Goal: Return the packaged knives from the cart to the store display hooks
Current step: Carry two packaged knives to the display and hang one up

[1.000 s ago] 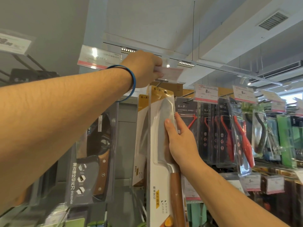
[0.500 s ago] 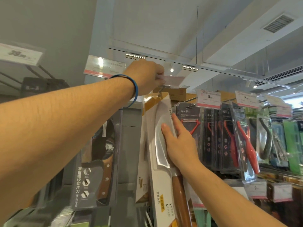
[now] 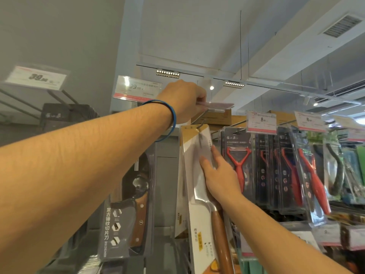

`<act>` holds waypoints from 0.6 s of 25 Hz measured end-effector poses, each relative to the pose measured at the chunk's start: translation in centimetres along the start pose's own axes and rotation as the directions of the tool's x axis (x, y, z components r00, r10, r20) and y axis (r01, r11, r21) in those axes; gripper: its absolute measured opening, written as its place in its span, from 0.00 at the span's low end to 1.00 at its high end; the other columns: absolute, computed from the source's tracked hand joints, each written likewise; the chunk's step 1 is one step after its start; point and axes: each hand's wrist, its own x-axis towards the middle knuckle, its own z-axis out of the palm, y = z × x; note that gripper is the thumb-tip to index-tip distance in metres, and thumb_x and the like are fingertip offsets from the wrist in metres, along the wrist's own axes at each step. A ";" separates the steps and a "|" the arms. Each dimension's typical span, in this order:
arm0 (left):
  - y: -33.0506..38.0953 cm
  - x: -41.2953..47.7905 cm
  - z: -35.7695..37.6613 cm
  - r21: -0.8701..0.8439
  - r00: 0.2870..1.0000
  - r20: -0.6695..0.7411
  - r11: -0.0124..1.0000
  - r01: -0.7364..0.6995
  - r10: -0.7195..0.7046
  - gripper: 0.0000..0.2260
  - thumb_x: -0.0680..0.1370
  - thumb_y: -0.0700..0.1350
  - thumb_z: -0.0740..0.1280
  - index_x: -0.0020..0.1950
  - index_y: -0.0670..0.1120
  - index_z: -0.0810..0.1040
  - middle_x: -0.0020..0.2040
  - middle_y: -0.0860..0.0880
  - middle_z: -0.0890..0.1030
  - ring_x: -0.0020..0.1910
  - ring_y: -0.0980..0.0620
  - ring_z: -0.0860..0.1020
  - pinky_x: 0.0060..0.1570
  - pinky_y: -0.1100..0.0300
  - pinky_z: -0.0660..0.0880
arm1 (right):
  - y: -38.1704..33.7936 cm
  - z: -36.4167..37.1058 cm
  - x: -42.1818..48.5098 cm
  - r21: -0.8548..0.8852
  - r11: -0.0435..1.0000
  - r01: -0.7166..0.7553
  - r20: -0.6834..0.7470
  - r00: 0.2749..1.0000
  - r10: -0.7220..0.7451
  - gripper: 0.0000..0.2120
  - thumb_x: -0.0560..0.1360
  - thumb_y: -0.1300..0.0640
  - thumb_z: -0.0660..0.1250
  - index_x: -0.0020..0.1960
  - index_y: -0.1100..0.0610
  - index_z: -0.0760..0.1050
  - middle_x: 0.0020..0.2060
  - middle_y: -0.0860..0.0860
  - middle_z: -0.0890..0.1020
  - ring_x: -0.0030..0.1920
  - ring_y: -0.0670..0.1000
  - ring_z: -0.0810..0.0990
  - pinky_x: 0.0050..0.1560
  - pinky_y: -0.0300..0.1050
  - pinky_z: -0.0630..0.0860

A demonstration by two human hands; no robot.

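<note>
A packaged knife (image 3: pixel 199 196) with a steel blade and wooden handle, in a white and gold card, hangs tilted with its top hole at the tip of a metal display hook (image 3: pixel 203 120). My right hand (image 3: pixel 220 176) grips the package by its right edge, thumb across the blade window. My left hand (image 3: pixel 184 101), a blue band on its wrist, reaches up and pinches the clear price tag flap (image 3: pixel 216 105) at the hook's end, holding it lifted. More white knife packages (image 3: pixel 180 186) hang behind on the same hook.
A dark packaged cleaver (image 3: pixel 130 212) hangs to the left under a price label (image 3: pixel 136 88). Red peelers (image 3: pixel 239 165) in dark packs fill the hooks to the right, with price tags (image 3: pixel 261 122) above them. Another price label (image 3: pixel 37 78) sits far left.
The knife package has slid up and back so its top meets the hook tip. My left hand keeps the tag flap raised. The view has tilted a little upward.
</note>
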 end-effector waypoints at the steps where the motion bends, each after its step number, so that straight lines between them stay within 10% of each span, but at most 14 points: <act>1: 0.0 -0.1 0.0 -0.007 1.000 -0.005 1.000 0.003 -0.003 0.08 0.82 0.54 0.63 0.46 0.52 0.73 0.34 0.56 0.70 0.32 0.59 0.66 0.30 0.65 0.57 | -0.1 0.3 0.7 -0.024 0.999 -0.033 0.018 0.999 0.033 0.28 0.83 0.41 0.60 0.81 0.38 0.56 0.72 0.50 0.75 0.66 0.56 0.78 0.65 0.55 0.76; 10: 0.3 -1.5 0.0 -0.004 0.999 0.037 1.000 0.010 -0.010 0.09 0.80 0.48 0.67 0.57 0.50 0.84 0.52 0.51 0.84 0.47 0.52 0.78 0.44 0.62 0.70 | 1.1 3.1 3.7 -0.324 0.928 -0.185 0.153 0.958 0.244 0.32 0.86 0.41 0.52 0.80 0.35 0.34 0.71 0.60 0.75 0.63 0.63 0.79 0.58 0.57 0.76; 15: 0.1 -3.4 2.2 0.134 0.993 0.058 0.985 -0.108 0.101 0.15 0.81 0.48 0.62 0.67 0.49 0.77 0.70 0.48 0.76 0.63 0.44 0.77 0.59 0.50 0.76 | 2.1 2.4 2.9 -0.433 0.891 -0.133 0.227 0.941 0.251 0.36 0.86 0.47 0.58 0.83 0.43 0.36 0.65 0.60 0.77 0.60 0.60 0.79 0.58 0.53 0.77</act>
